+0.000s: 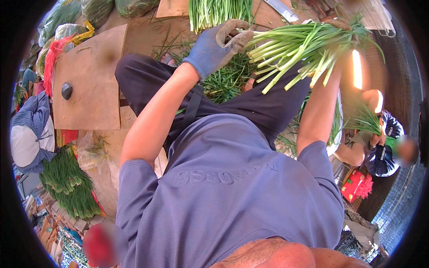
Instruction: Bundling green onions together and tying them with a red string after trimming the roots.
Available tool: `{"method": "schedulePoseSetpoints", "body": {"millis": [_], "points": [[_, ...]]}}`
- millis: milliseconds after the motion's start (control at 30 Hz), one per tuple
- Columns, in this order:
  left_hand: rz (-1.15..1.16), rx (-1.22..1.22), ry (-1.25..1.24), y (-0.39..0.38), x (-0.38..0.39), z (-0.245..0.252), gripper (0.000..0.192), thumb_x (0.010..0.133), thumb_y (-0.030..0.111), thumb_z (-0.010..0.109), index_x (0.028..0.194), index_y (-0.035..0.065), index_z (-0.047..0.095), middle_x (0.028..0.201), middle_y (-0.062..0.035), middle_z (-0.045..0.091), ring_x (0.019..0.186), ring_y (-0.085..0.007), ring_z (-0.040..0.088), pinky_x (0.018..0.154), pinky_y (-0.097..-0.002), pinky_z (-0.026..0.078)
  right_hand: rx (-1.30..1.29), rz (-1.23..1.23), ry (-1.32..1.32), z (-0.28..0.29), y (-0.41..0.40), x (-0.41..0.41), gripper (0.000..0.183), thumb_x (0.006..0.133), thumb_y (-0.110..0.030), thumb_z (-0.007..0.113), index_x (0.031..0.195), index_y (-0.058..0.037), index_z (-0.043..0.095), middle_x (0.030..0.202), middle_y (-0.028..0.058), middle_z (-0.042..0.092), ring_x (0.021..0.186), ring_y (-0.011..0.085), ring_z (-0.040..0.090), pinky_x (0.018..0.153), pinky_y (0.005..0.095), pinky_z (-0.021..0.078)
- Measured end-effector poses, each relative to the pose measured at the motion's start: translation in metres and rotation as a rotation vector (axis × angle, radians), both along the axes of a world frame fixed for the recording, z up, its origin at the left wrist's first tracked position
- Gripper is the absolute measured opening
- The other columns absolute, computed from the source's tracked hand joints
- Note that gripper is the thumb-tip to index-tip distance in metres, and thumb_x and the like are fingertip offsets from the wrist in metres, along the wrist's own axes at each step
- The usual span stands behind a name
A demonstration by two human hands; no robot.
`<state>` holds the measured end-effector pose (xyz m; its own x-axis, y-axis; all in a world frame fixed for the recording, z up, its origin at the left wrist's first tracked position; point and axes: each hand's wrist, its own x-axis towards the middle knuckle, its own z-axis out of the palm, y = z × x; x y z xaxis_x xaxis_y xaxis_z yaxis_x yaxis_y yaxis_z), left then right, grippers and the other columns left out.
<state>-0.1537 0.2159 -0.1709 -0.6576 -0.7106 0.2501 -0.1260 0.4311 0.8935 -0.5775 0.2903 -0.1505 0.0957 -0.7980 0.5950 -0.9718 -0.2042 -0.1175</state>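
Observation:
In my left hand (340, 25), at the upper right and partly hidden by leaves, is a bunch of long green leafy stalks (295, 47), pale ends towards the middle. My right hand (223, 43), in a blue knitted glove with a soiled grey palm, is beside those pale ends with its thumb and fingers curled; whether a stalk is pinched between them is unclear. Another stack of stalks (221, 15) lies on a board just beyond my right hand. Loose green leaves (228, 78) are piled on the ground between my legs.
A large knife blade (281, 10) lies at the top. To the left is a board (90, 80) with a dark stone (66, 90) and red strings (55, 60). Green bundles (68, 184) lie lower left. At the right, a seated person (382, 144) holds leaves.

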Motion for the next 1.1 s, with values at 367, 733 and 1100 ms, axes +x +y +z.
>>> {"method": "schedulePoseSetpoints", "body": {"millis": [367, 733, 1100], "points": [[-0.139, -0.126, -0.074, -0.002, 0.006, 0.010, 0.016, 0.089, 0.019, 0.058, 0.084, 0.0034, 0.057, 0.075, -0.0145, 0.058, 0.069, -0.0329, 0.060, 0.062, -0.0373, 0.046, -0.217, -0.063, -0.086, -0.012, 0.000, 0.021, 0.021, 0.073, -0.016, 0.062, 0.091, -0.0095, 0.070, 0.090, 0.0059, 0.066, 0.086, 0.0233, 0.061, 0.076, 0.0342, 0.0488], [-0.328, -0.428, -1.141, -0.011, 0.075, -0.076, 0.020, 0.080, 0.025, 0.059, 0.090, 0.0103, 0.067, 0.086, -0.0162, 0.068, 0.089, -0.0345, 0.066, 0.075, -0.0452, 0.052, 0.442, -1.031, 0.765, 0.025, 0.035, -0.051, 0.021, 0.088, -0.029, 0.057, 0.089, -0.0117, 0.069, 0.090, 0.0033, 0.068, 0.083, 0.0188, 0.067, 0.069, 0.0348, 0.0532], [-0.228, -0.118, -0.232, 0.023, -0.011, -0.056, 0.057, 0.090, 0.040, 0.060, 0.134, 0.0064, 0.049, 0.132, -0.0191, 0.053, 0.125, -0.0339, 0.048, 0.104, -0.0389, 0.038, 0.081, -0.830, 0.290, -0.001, 0.029, -0.082, 0.035, 0.093, -0.036, 0.041, 0.109, -0.0147, 0.065, 0.108, 0.0042, 0.067, 0.102, 0.0199, 0.063, 0.091, 0.0351, 0.0475]]}}
